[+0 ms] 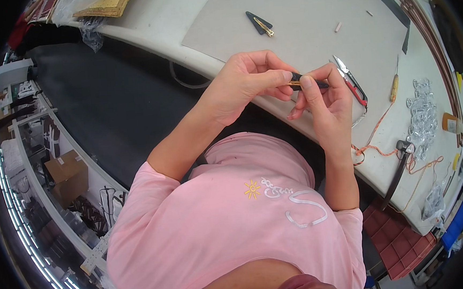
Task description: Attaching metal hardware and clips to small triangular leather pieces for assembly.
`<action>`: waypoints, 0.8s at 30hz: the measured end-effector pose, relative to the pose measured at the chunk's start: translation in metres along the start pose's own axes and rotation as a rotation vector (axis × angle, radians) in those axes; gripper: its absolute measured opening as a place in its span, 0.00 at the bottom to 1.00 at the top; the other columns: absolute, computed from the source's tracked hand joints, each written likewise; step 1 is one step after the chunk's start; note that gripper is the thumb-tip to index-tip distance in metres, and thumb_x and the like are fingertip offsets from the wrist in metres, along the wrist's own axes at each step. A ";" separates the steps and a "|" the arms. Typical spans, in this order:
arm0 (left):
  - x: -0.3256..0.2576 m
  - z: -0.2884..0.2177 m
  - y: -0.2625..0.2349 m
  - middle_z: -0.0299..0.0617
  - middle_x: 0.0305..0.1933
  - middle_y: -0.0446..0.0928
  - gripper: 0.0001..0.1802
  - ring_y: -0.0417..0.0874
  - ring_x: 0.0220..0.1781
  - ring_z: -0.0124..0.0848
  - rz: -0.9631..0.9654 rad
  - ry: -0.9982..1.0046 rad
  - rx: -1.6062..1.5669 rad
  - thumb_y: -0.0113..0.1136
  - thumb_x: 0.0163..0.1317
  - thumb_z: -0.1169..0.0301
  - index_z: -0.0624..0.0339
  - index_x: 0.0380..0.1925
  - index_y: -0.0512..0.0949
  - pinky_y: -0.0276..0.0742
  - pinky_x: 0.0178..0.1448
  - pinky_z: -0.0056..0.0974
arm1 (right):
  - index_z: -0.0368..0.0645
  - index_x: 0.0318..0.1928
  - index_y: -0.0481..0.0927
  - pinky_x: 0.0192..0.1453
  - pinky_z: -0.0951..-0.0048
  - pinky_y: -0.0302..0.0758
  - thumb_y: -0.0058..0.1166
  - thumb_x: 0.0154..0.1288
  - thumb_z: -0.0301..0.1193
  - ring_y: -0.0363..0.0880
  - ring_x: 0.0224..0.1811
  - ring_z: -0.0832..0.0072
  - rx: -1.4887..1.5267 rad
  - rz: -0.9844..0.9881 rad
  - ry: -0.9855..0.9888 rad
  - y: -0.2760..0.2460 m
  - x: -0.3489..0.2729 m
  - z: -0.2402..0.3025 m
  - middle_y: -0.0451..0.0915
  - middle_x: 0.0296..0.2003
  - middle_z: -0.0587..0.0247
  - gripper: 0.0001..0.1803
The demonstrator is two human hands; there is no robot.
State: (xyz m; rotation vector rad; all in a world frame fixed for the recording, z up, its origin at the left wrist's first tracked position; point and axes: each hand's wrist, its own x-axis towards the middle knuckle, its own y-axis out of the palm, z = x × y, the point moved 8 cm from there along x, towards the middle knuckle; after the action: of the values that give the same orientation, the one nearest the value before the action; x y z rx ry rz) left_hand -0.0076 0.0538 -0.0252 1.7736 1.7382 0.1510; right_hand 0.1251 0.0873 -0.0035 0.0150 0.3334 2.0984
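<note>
Both hands meet over the table's front edge, pinching one small black hair clip with a gold metal part (295, 80). My left hand (249, 84) grips its left end between thumb and fingers. At its right end, my right hand (329, 97) has thumb and forefinger closed on it, the other fingers curled. The fingertips cover much of the clip. Farther off, a second hair clip (258, 23), a black triangle with a gold prong, lies on the grey mat (292, 11). Just right of my right hand are red-and-black thread snips (354, 85), blades pointing away.
On the right lie a yellow-handled pointed tool (394, 88), orange cord (374, 147), a heap of clear plastic pieces (422, 120) and a black strap-like tool (397, 173). Two small pale bits (337, 27) rest on the mat. Behind at left stand shelves with a cardboard box (68, 174).
</note>
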 end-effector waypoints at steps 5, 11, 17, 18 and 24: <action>0.001 -0.002 0.004 0.36 0.33 0.82 0.05 0.84 0.35 0.23 -0.037 0.115 0.076 0.64 0.66 0.71 0.61 0.38 0.81 0.82 0.46 0.30 | 0.37 0.40 0.70 0.27 0.79 0.81 0.51 0.77 0.26 0.75 0.25 0.85 -0.016 0.000 0.012 0.002 0.001 -0.001 0.75 0.26 0.66 0.07; 0.005 -0.009 0.004 0.36 0.33 0.82 0.07 0.85 0.34 0.24 0.012 -0.042 0.011 0.62 0.69 0.69 0.61 0.37 0.80 0.84 0.44 0.31 | 0.38 0.39 0.70 0.26 0.78 0.79 0.52 0.77 0.28 0.77 0.20 0.82 0.037 0.008 0.081 -0.008 0.005 0.000 0.76 0.22 0.65 0.08; 0.005 0.000 0.004 0.39 0.35 0.82 0.10 0.87 0.32 0.27 0.095 -0.149 -0.049 0.63 0.70 0.66 0.63 0.38 0.79 0.87 0.39 0.31 | 0.37 0.39 0.72 0.25 0.78 0.79 0.54 0.76 0.29 0.77 0.20 0.82 0.057 0.060 0.117 -0.006 0.004 -0.001 0.77 0.23 0.65 0.09; 0.005 0.000 0.004 0.39 0.35 0.82 0.10 0.87 0.32 0.27 0.100 -0.137 0.023 0.63 0.70 0.66 0.63 0.37 0.79 0.86 0.39 0.30 | 0.36 0.39 0.72 0.24 0.78 0.79 0.54 0.76 0.29 0.77 0.20 0.82 0.054 0.060 0.112 -0.006 0.004 -0.002 0.77 0.23 0.65 0.09; -0.007 -0.007 0.014 0.41 0.36 0.82 0.08 0.86 0.34 0.26 0.131 0.061 0.273 0.59 0.73 0.71 0.67 0.40 0.76 0.86 0.39 0.30 | 0.36 0.41 0.73 0.23 0.80 0.78 0.54 0.76 0.29 0.75 0.21 0.85 0.000 0.122 0.164 -0.006 0.000 -0.006 0.76 0.23 0.67 0.08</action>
State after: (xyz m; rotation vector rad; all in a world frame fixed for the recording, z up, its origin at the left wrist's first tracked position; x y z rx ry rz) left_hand 0.0001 0.0509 -0.0098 2.1013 1.7517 0.0236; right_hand 0.1294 0.0888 -0.0103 -0.1407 0.4410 2.2260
